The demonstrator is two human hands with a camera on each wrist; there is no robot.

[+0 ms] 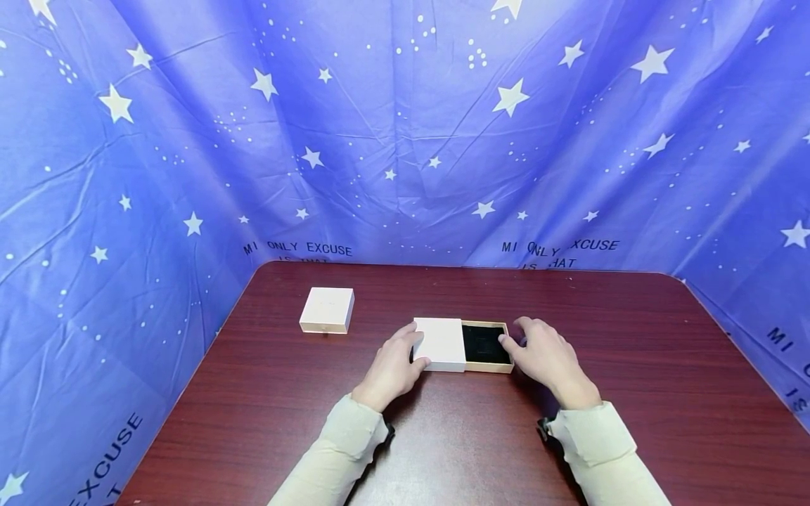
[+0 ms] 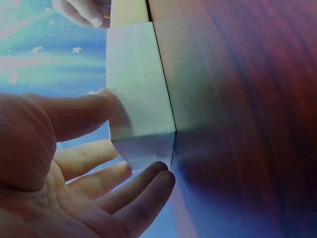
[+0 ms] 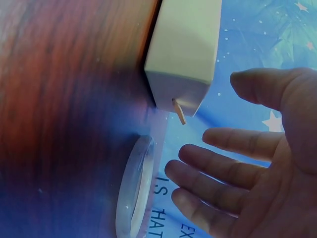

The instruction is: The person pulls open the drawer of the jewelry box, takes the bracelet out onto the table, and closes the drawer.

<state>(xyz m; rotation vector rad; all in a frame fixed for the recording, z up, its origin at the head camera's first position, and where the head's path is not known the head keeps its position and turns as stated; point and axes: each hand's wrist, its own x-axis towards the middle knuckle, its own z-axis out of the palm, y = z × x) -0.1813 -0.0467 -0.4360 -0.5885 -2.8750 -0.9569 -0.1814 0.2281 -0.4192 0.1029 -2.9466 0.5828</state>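
Curtain [image 1: 405, 105], blue, starred: behind the box.
Worktop [image 1: 443, 450], dark red wood grain: under the box.
Box [image 1: 439, 346], white, tray [image 1: 489, 367] with black lining drawn out rightward.
Left hand [image 1: 394, 362]: grasping the box's left end.
Right hand [image 1: 545, 355]: released, fingers spread, at the box's right end.
Second box [image 1: 326, 309], white: behind and left of the box.
Ring [image 3: 129, 191], translucent: near the box's right end.
Tab [image 3: 179, 112]: on that end.

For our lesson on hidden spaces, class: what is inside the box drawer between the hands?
The drawer shows a black lining in its exposed part. The white sleeve covers the rest, so anything there cannot be seen.
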